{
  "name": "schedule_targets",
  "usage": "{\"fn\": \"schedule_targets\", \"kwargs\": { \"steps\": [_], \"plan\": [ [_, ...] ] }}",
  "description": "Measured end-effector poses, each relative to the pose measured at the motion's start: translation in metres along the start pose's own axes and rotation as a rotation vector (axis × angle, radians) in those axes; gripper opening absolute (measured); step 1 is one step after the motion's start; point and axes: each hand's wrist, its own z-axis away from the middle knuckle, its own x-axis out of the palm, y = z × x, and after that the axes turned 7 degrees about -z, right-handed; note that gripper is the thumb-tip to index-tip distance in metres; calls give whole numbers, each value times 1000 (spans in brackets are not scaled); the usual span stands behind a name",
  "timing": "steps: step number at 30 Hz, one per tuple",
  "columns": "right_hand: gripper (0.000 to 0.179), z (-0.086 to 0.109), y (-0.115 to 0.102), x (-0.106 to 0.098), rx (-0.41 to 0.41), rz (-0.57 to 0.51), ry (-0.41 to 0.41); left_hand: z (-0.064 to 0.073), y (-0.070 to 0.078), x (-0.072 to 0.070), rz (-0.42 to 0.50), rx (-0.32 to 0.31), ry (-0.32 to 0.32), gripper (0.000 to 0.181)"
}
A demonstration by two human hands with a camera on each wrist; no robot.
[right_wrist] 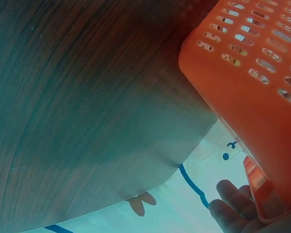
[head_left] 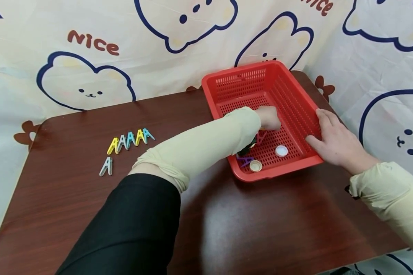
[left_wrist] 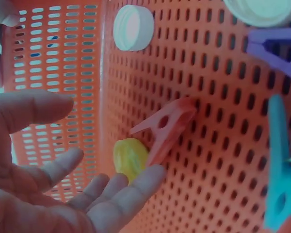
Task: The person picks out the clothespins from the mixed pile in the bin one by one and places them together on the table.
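1. The left hand (head_left: 269, 117) is inside the red plastic basket (head_left: 278, 173), its fingers loosely extended and gripping nothing, near a pink clothespin (left_wrist: 167, 124) and a yellow object (left_wrist: 130, 158).
2. The right hand (head_left: 340, 143) grips the basket's right rim, thumb on the inner side.
3. A purple clothespin (head_left: 246, 161), a teal clothespin (left_wrist: 279, 174) and two round caps (head_left: 281, 151) also lie in the basket.
4. On the brown table (head_left: 55, 191), left of the basket, five clothespins (head_left: 130, 140) form a slanting row: yellow, grey, blue, yellow, blue.
5. A sixth, grey clothespin (head_left: 106, 166) lies just below the row's left end.
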Motion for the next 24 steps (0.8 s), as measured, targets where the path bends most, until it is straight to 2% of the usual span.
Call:
{"fn": "schedule_targets", "kwargs": {
  "steps": [3,4,6,8,10,11,12,16,21,24],
  "plan": [
    [86,2,-1,-1,22,-5,-15,2,-5,5,143,6,35,30],
    [86,2,-2,-1,26,-5,-17,3,-6,6,202,-13,51,29],
    [88,2,-3,-2,32,-5,-19,7,-7,7,271,-71,81,22],
    [88,2,-4,-3,29,-6,-14,12,-8,6,285,-158,108,12],
    [87,1,-6,-3,22,-5,-7,17,-8,3,242,-239,117,32],
    [87,1,-7,-3,21,-6,-5,19,-8,2,199,-259,114,42],
    [87,1,-8,-3,20,-8,-5,20,-9,1,163,-264,110,45],
    [85,1,-10,-4,15,-7,-3,24,-11,-3,35,-243,61,24],
    [84,0,-10,-5,15,-2,6,23,-13,-5,30,-202,2,20],
    [84,1,-10,-5,27,-4,6,18,-11,-2,2,-209,8,18]
  ]
}}
